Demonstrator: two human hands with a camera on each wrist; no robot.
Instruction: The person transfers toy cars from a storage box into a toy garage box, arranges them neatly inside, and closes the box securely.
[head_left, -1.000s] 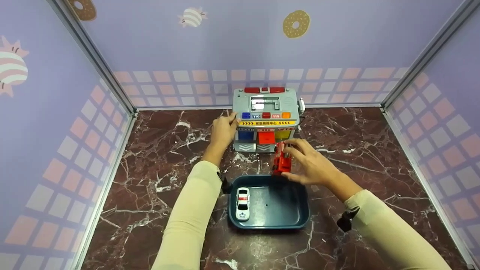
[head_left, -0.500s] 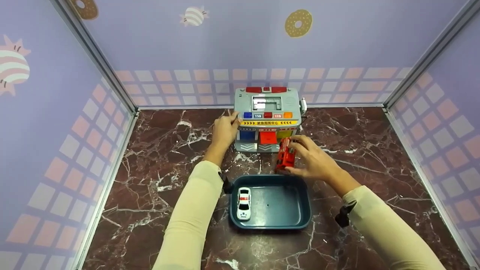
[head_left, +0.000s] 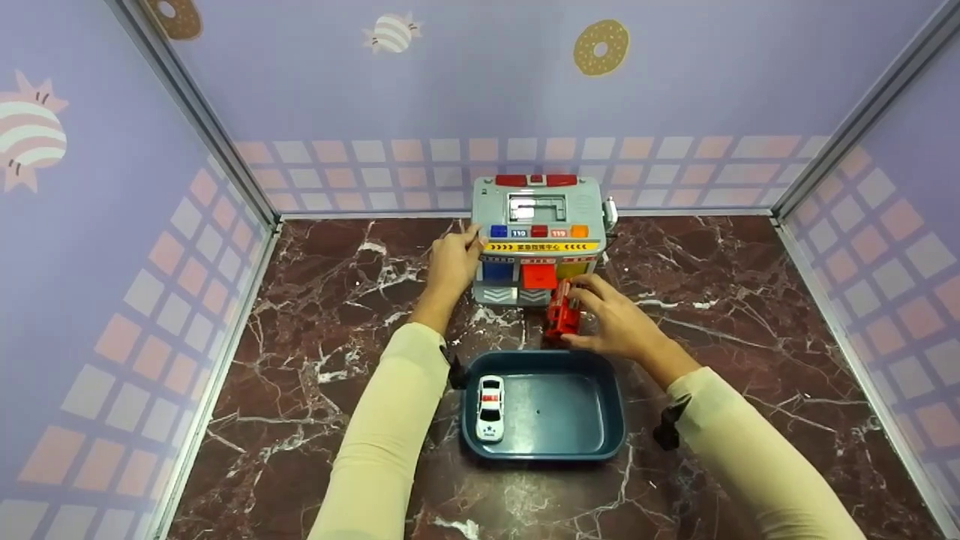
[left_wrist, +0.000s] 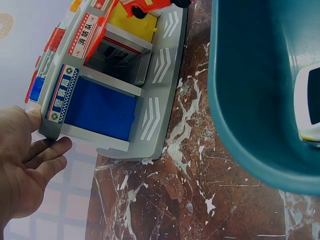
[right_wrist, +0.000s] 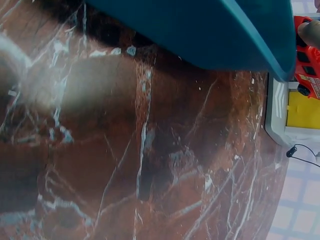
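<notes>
A grey toy emergency station (head_left: 589, 206) stands near the back wall. Its middle red door (head_left: 538, 276) is swung up, showing a dark bay in the left wrist view, while the blue door (left_wrist: 100, 111) and yellow door (right_wrist: 302, 107) are down. My left hand (head_left: 452, 264) grips the station's left roof corner, thumb on the front and fingers behind. Between the thumb and fingers of my right hand (head_left: 616, 322) is a red toy fire truck (head_left: 562, 309), held in front of the station's middle and right bays. Only a fingertip of that hand shows in the right wrist view.
A dark teal plastic tray (head_left: 540, 456) sits on the marbled table in front of the station. Inside it, at the left, lies a white toy police car (head_left: 490, 420). Patterned purple panels (head_left: 480, 90) enclose the back and sides.
The fire truck in my right hand has shifted slightly left and forward, from before the right bay toward the middle one. My left hand keeps its grip on the station.
</notes>
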